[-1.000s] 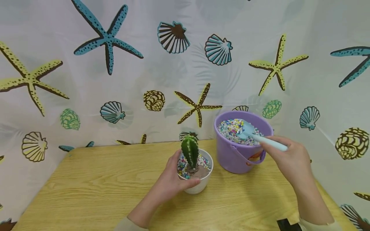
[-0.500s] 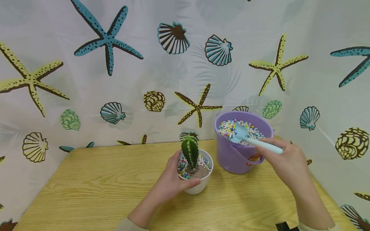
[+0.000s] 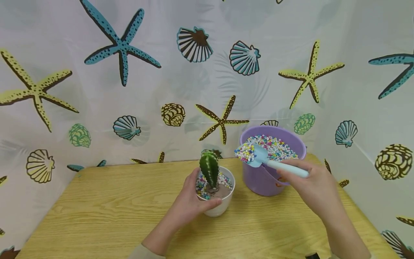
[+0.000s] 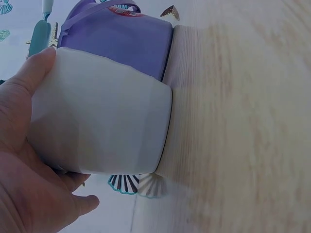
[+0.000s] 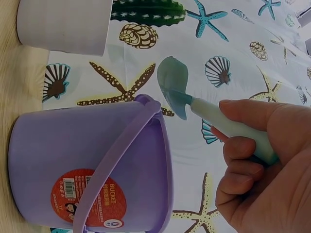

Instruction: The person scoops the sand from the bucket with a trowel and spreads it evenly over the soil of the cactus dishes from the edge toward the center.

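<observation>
A white pot (image 3: 220,207) (image 4: 102,126) (image 5: 63,24) stands on the wooden table (image 3: 106,216) with a green cactus (image 3: 209,168) (image 5: 148,10) and coloured pebbles in it. My left hand (image 3: 191,201) (image 4: 24,160) grips the pot's side. My right hand (image 3: 312,187) (image 5: 272,170) holds the handle of a light blue scoop (image 3: 258,157) (image 5: 175,87). The scoop carries a heap of coloured pebbles (image 3: 244,153) and hovers over the near-left rim of the purple bucket (image 3: 265,176) (image 5: 63,160), to the right of the pot.
The purple bucket is full of coloured pebbles (image 3: 275,145) and stands at the table's back right, close to the pot. A curtain printed with starfish and shells (image 3: 129,72) closes off the back and right sides. The table's left half is bare wood.
The scoop has lifted out of the bucket with a load of pebbles and moved left toward the pot. The left hand has shifted the pot slightly left.
</observation>
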Tool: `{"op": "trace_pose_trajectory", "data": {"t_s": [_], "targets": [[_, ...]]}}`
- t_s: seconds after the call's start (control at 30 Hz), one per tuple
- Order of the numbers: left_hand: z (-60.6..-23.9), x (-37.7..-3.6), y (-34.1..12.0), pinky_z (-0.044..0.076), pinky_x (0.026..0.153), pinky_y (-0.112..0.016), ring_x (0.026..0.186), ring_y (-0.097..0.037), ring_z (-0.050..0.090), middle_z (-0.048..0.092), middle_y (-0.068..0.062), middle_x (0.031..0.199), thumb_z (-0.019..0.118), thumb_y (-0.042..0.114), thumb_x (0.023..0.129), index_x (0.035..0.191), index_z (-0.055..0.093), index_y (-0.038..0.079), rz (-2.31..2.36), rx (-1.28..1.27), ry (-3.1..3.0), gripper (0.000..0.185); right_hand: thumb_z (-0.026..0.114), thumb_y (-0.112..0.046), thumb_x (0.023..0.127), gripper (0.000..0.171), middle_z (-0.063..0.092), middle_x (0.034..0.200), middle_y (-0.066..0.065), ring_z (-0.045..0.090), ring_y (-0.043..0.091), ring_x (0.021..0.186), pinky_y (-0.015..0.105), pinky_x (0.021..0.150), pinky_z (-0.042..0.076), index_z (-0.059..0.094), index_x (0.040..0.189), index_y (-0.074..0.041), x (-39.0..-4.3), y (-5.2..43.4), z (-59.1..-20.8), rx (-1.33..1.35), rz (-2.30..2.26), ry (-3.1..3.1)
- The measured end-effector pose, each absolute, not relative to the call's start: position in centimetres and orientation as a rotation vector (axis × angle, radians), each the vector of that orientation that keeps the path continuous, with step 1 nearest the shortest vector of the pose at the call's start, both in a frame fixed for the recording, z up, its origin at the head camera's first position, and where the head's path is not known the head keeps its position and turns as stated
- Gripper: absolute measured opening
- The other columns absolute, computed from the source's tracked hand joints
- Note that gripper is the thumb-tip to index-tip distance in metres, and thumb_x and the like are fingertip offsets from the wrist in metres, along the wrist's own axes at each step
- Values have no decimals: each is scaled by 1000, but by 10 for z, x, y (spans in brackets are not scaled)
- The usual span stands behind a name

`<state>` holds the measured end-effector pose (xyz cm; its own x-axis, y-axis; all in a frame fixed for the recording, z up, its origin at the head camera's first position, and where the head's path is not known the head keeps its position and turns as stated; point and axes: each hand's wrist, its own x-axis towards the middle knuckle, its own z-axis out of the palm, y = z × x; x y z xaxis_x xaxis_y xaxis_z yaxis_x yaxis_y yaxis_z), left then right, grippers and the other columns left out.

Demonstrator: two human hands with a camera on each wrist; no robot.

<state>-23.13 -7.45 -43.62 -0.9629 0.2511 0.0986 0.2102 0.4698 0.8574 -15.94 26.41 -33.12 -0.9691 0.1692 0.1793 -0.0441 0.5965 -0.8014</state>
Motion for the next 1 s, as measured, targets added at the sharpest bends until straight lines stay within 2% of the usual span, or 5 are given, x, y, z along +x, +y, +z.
{"op": "trace_pose_trajectory", "data": {"t_s": [0.13,0.3,0.6,0.73,1.0], "targets": [[-437,-233,-76,35,124,-66,154,-46,41,29,-25,173,98,51,84,176,19,8,1542,422,2663,128,86,-51,97,45,83,112,0,66,21,93,31,68,52,83,131,-21,-159,259,-333,-70,1317,-2582],[-439,-234,-78,35,124,-67,153,-46,43,31,-25,172,97,50,84,176,20,9,1562,442,2668,127,86,-49,97,43,83,102,-4,66,20,89,30,65,52,84,130,-20,-159,253,-336,-37,1318,-2586],[-440,-234,-80,37,123,-68,152,-46,44,32,-25,172,96,54,84,176,20,9,1547,425,2691,127,86,-51,96,42,79,111,2,61,22,87,31,62,52,85,127,-23,-158,246,-340,0,1205,-2611],[-439,-234,-80,38,122,-67,151,-46,45,32,-25,171,96,54,85,175,20,9,1549,426,2697,127,86,-49,97,38,81,118,0,64,21,90,32,66,54,86,124,-24,-159,241,-343,53,1152,-2607],[-439,-234,-80,38,122,-67,150,-46,46,32,-26,170,96,54,84,175,20,9,1545,426,2704,127,88,-39,97,28,77,93,-2,60,21,80,34,64,51,86,119,-22,-160,232,-348,84,1083,-2621]]}}
